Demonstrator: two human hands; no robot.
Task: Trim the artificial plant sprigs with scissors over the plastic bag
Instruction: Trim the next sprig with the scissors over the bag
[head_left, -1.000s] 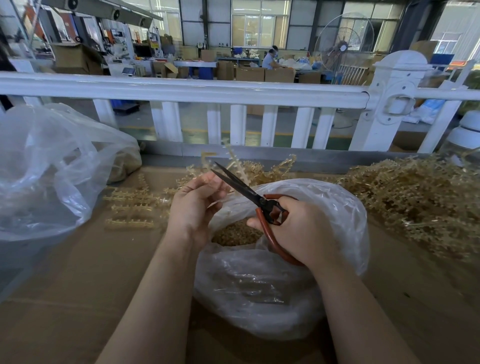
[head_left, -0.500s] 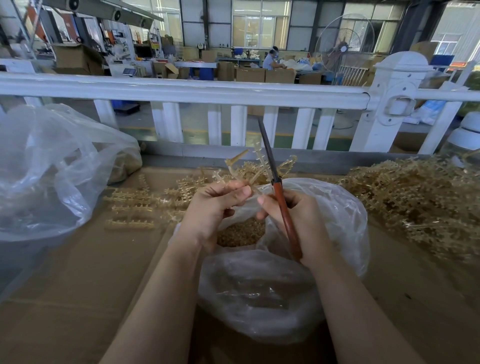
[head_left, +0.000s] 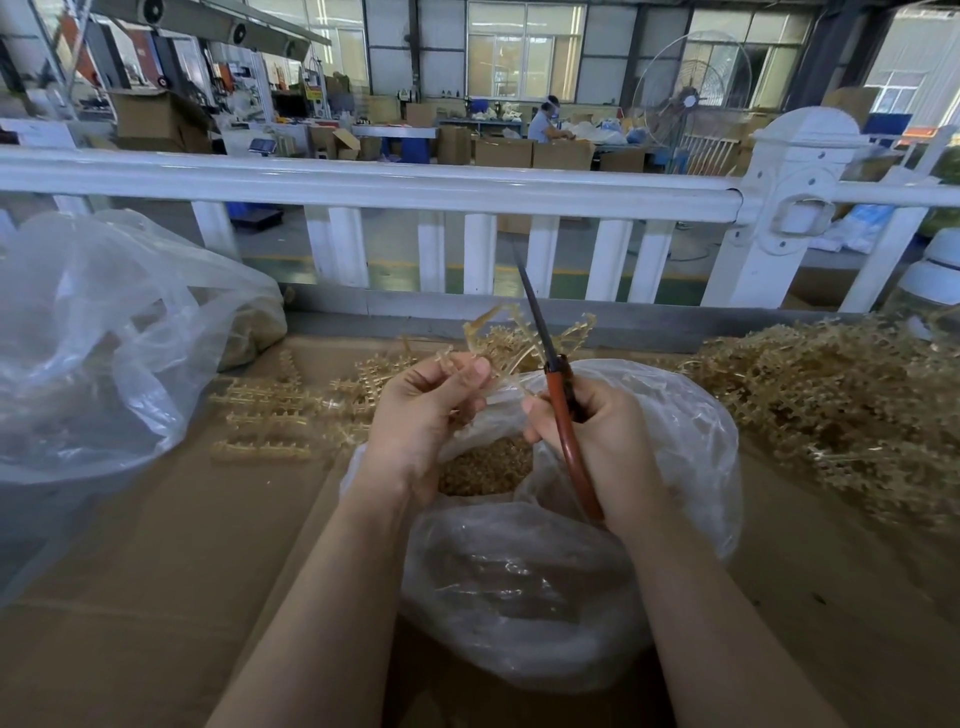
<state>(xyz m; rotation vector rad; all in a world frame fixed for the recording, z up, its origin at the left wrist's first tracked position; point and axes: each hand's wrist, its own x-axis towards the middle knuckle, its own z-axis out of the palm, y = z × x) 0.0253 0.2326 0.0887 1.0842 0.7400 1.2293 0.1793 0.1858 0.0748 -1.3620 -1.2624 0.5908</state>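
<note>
Left hand (head_left: 423, 415) pinches light, bendy sprig (head_left: 511, 340) by its stem; right hand (head_left: 597, 441) grips shut scissors (head_left: 558, 395) w/ red handles.

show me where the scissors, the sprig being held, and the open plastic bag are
scissors (head_left: 563, 410): head view, on the red handle.
sprig (head_left: 511, 340): head view, on the tan branches above the left hand.
plastic bag (head_left: 691, 431): head view, on its clear right wall.

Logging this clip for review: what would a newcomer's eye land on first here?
The scissors, red-handled with blades closed and pointing up at the centre, gripped by the right hand. Beside it, the left hand pinches a tan sprig above the open plastic bag of trimmings. A big heap of untrimmed sprigs lies at the right.
</note>
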